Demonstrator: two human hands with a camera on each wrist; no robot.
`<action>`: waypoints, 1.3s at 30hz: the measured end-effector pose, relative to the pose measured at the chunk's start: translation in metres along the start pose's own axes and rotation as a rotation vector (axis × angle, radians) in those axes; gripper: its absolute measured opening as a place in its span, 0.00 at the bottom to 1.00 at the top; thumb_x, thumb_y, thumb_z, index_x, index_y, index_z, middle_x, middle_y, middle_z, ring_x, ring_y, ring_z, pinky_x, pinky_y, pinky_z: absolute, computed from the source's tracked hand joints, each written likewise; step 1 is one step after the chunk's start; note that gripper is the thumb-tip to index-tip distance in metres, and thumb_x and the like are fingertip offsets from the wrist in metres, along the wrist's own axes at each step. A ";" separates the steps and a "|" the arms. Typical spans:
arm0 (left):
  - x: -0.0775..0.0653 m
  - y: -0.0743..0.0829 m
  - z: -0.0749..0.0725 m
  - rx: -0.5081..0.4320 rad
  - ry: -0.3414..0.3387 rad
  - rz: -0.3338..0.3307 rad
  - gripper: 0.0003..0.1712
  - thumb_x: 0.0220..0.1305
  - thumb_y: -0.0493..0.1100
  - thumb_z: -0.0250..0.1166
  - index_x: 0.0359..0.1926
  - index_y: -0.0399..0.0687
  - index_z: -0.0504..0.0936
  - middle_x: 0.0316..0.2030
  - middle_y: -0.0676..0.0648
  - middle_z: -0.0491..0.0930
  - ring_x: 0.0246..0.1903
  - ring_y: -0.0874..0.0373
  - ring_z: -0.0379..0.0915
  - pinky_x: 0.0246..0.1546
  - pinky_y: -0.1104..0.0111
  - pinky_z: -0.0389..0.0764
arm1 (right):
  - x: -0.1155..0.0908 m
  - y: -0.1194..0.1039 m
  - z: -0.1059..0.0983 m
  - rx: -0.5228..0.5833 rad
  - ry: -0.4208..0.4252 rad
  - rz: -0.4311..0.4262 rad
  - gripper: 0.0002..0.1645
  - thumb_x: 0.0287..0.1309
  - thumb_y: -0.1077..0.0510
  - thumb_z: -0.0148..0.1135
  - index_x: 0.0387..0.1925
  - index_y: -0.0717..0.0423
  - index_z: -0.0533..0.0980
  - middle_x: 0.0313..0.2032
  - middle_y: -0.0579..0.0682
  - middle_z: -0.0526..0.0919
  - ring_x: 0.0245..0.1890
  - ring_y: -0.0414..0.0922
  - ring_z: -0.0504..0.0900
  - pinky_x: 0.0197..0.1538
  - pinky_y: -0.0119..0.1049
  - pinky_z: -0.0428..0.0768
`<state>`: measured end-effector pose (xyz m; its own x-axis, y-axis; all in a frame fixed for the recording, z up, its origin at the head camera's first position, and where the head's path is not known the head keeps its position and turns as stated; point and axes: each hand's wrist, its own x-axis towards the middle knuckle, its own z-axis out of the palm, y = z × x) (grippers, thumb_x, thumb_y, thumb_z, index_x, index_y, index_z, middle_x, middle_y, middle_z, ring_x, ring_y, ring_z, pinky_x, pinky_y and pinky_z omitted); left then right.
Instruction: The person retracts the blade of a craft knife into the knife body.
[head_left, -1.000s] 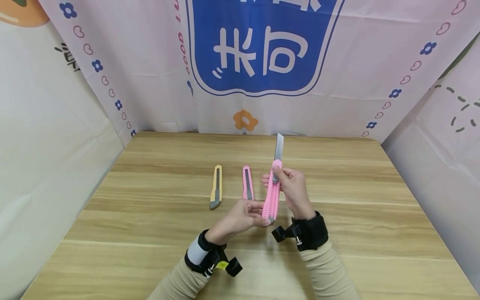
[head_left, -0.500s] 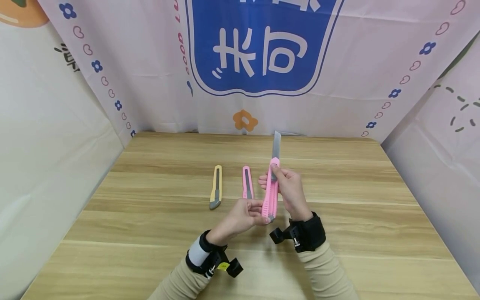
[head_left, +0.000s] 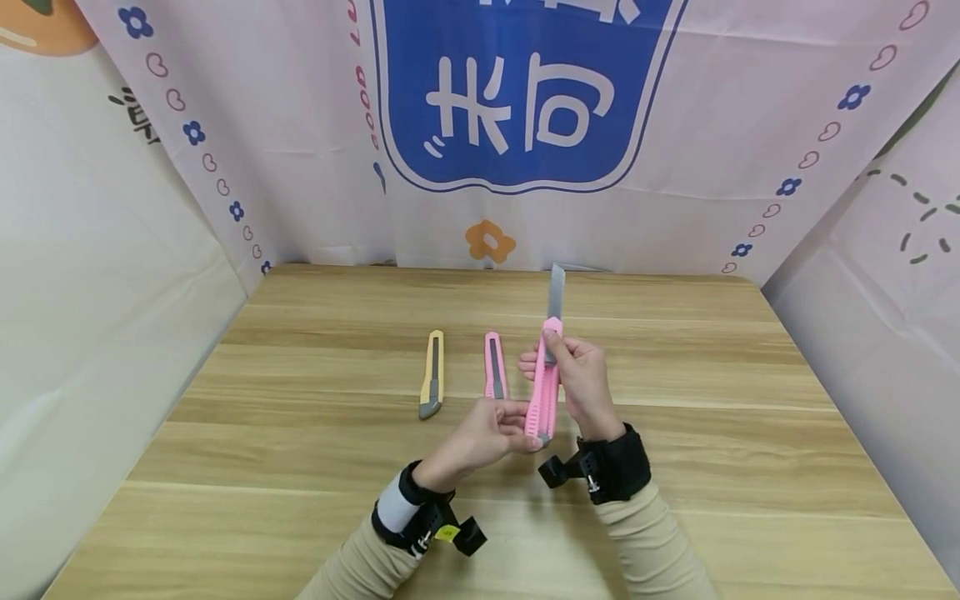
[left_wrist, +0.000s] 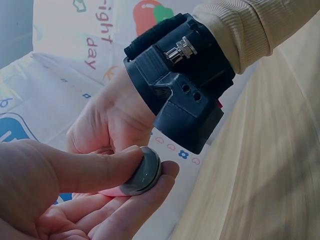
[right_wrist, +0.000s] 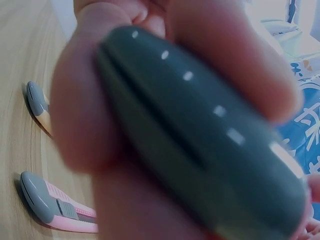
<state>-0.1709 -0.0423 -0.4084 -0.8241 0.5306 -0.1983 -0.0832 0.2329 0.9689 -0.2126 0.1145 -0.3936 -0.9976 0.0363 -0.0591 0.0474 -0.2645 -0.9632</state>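
A pink utility knife is held up over the table with its metal blade slid well out, pointing away from me. My left hand pinches its grey end cap between thumb and fingers. Further up the handle, my right hand grips the knife, thumb on the slider near the front. In the right wrist view the grey cap fills the middle, blurred, with fingers on both sides. A second pink utility knife lies just beyond my left hand, its lower end hidden there in the head view.
Left of the pink one lies a yellow utility knife, blade drawn in. Both rest on the wood-grain table. A printed cloth hangs behind the table's back edge, with more cloth at the sides. Each wrist wears a black camera strap.
The held knife and my right hand have swayed slightly left, then a touch back right. My left hand keeps its pinch on the end, and the blade sticks out about as far as before.
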 end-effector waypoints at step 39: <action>0.001 0.000 -0.002 -0.062 0.017 -0.037 0.28 0.56 0.27 0.65 0.59 0.27 0.72 0.48 0.29 0.81 0.45 0.45 0.84 0.46 0.65 0.86 | -0.001 0.000 -0.001 -0.003 -0.037 0.020 0.21 0.69 0.61 0.51 0.54 0.78 0.69 0.24 0.41 0.89 0.29 0.37 0.89 0.41 0.34 0.87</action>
<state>-0.1725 -0.0433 -0.4081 -0.8292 0.5085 -0.2321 -0.1480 0.2006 0.9684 -0.2120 0.1154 -0.3935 -0.9977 -0.0049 -0.0681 0.0670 -0.2620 -0.9627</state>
